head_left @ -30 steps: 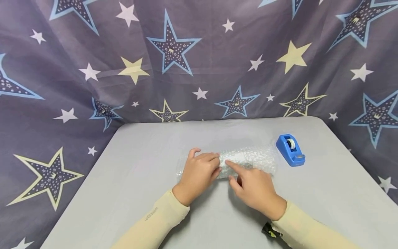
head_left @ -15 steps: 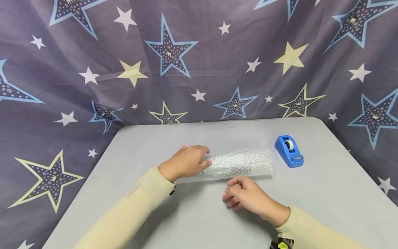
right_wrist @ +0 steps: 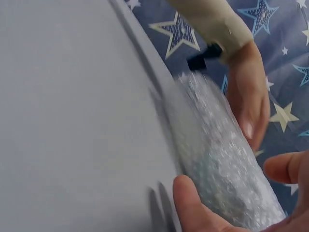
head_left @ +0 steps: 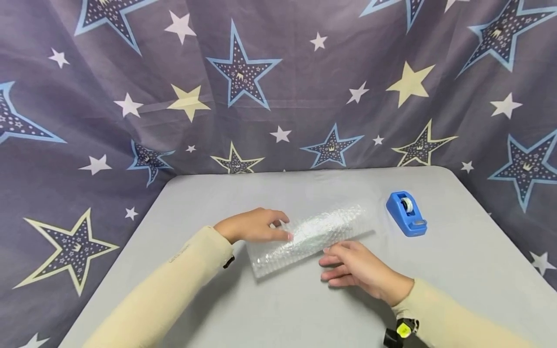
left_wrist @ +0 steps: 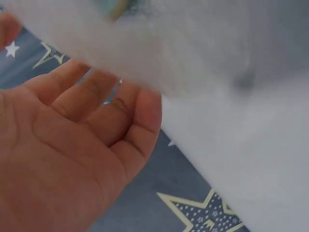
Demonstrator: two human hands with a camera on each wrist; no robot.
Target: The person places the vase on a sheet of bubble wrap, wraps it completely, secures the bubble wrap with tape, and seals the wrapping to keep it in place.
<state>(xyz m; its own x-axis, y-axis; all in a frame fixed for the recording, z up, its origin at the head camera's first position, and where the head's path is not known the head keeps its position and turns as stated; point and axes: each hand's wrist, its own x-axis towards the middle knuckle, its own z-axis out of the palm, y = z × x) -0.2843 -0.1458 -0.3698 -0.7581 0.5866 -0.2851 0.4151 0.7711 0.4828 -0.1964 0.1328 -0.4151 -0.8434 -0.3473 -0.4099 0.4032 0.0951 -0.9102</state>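
Note:
A clear bubble-wrap roll (head_left: 322,232) lies slanted across the grey table, its left end nearer to me. Through the wrap shows something pale green (left_wrist: 113,6), too blurred to tell its kind. My left hand (head_left: 256,226) is at the roll's far left side, thumb tip at the wrap and fingers loosely bent. In the left wrist view its fingers (left_wrist: 111,113) reach out to the wrap's edge, which hides their tips. My right hand (head_left: 361,270) is at the near side of the roll, fingers extended and spread, the uppermost fingertip by the wrap's near edge.
A blue tape dispenser (head_left: 406,213) with a white tape roll stands right of the wrap on the grey table (head_left: 209,203). Behind the table hangs a dark curtain (head_left: 300,96) printed with stars.
The roll has turned from lying straight across to slanting, left end toward me. My left hand has moved left off the roll's middle. My right hand no longer points onto the wrap.

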